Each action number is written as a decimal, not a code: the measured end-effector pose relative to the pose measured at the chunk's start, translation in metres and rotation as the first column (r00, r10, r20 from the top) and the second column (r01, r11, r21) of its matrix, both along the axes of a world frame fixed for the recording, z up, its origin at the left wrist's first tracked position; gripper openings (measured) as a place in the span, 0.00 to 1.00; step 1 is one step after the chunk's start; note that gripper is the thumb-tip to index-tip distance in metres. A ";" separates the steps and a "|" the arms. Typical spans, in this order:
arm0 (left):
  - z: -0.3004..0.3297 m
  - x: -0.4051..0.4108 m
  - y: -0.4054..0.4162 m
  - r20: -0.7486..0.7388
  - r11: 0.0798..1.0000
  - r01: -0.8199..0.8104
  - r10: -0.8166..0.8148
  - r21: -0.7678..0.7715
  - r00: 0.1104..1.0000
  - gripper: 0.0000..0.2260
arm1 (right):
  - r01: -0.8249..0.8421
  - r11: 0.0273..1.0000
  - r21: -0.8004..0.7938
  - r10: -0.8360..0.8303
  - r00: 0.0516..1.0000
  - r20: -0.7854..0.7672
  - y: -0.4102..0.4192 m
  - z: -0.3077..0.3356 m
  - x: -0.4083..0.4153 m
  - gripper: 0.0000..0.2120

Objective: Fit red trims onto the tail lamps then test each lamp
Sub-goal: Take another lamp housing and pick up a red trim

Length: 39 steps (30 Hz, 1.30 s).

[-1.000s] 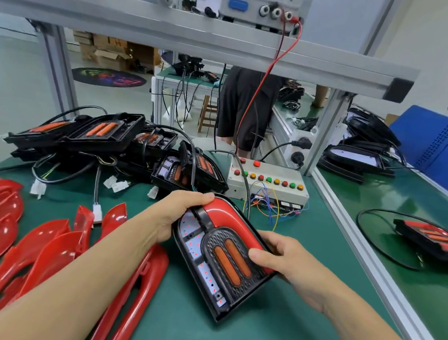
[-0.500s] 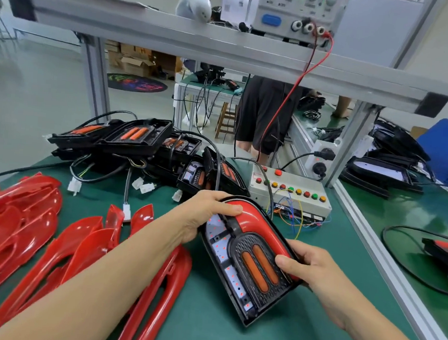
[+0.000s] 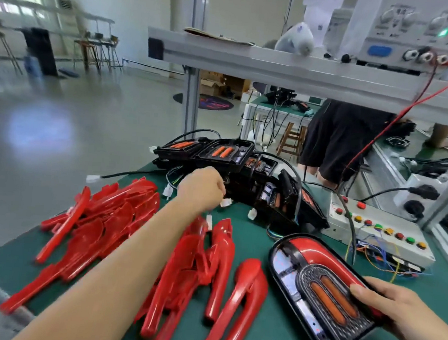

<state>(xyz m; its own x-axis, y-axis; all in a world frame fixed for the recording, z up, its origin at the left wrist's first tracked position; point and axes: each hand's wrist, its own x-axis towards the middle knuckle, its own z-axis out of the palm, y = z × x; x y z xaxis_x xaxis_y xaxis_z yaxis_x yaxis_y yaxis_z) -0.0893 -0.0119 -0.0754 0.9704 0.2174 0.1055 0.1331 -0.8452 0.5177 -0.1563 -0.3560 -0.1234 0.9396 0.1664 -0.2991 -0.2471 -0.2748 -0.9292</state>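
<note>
Nearest us, our right hand (image 3: pixel 383 307) grips the lower right edge of a tail lamp (image 3: pixel 323 293) lying on the green counter (image 3: pixel 271 332), its red trim (image 3: pixel 315 252) already seated along the top curve; so one lamp looks fitted, testing apparently not done. Loose red trims (image 3: pixel 183 263) lie left of it, plenty left. Further out, our left hand (image 3: pixel 202 188) has fingers curled at a cable by the white connectors (image 3: pixel 225 202); we cannot tell if it actually pinches one. Beyond, the stack of untrimmed lamps (image 3: pixel 218 153) waits, with the button test box (image 3: pixel 378 233) to the right.
</note>
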 end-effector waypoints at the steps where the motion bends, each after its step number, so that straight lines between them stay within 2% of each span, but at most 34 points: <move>1: 0.002 -0.002 0.010 0.001 0.997 -0.046 0.046 0.062 0.999 0.11 | -0.002 1.000 -0.012 0.002 1.000 -0.001 0.001 0.000 0.001 0.11; 4: 0.009 -0.009 0.036 -0.053 0.957 -0.124 0.142 0.264 0.988 0.12 | -0.010 1.000 -0.018 0.010 1.000 -0.017 0.005 0.003 0.002 0.10; 8: 0.018 -0.024 0.064 -0.307 0.897 -0.029 0.181 0.441 0.934 0.14 | 0.006 0.999 -0.033 -0.007 1.000 -0.028 0.008 0.006 0.002 0.10; 11: 0.015 -0.035 0.074 -0.366 0.835 -0.005 0.246 0.550 0.898 0.15 | 0.018 0.999 -0.045 -0.020 0.999 -0.035 0.010 0.006 0.001 0.10; 14: 0.002 -0.039 0.069 -0.357 0.785 -0.003 0.286 0.620 0.889 0.15 | 0.011 0.999 -0.046 -0.013 0.999 -0.039 0.009 0.005 0.001 0.11; 17: -0.012 -0.037 0.065 -0.273 0.774 -0.060 0.294 0.630 0.916 0.13 | -0.002 0.999 -0.043 0.001 1.000 -0.030 0.008 0.004 0.001 0.11; 20: -0.019 -0.034 0.064 -0.195 0.751 -0.098 0.291 0.652 0.937 0.13 | -0.009 0.999 -0.047 0.009 1.000 -0.020 0.007 0.003 0.001 0.15; 28: -0.027 -0.034 0.063 -0.146 0.760 -0.135 0.290 0.636 0.946 0.11 | -0.029 0.995 -0.093 0.026 0.999 -0.029 0.011 0.004 -0.002 0.17; 30: -0.015 -0.036 0.060 -0.074 0.796 -0.178 0.268 0.579 0.961 0.10 | -0.036 0.994 -0.106 0.033 0.999 -0.029 0.012 0.006 -0.003 0.15; 33: 0.022 -0.036 0.057 0.117 0.868 -0.252 0.223 0.428 0.968 0.12 | -0.043 0.993 -0.114 0.041 0.999 -0.017 0.012 0.008 -0.004 0.15; 35: 0.048 -0.035 0.054 0.257 0.956 -0.224 0.171 0.189 0.951 0.12 | -0.045 0.991 -0.127 0.043 0.999 -0.017 0.013 0.009 -0.005 0.16; 36: 0.059 -0.034 0.050 0.318 0.991 -0.133 0.128 -0.004 0.940 0.13 | -0.045 0.990 -0.133 0.043 0.999 -0.020 0.013 0.010 -0.005 0.16; 37: 0.067 -0.033 0.044 0.381 0.975 0.008 0.079 -0.220 0.921 0.14 | -0.046 0.989 -0.144 0.042 0.999 -0.025 0.014 0.010 -0.005 0.15; 39: 0.076 -0.030 0.026 0.463 0.780 0.296 -0.009 -0.551 0.886 0.14 | -0.050 0.983 -0.174 0.045 0.999 -0.031 0.015 0.012 -0.007 0.13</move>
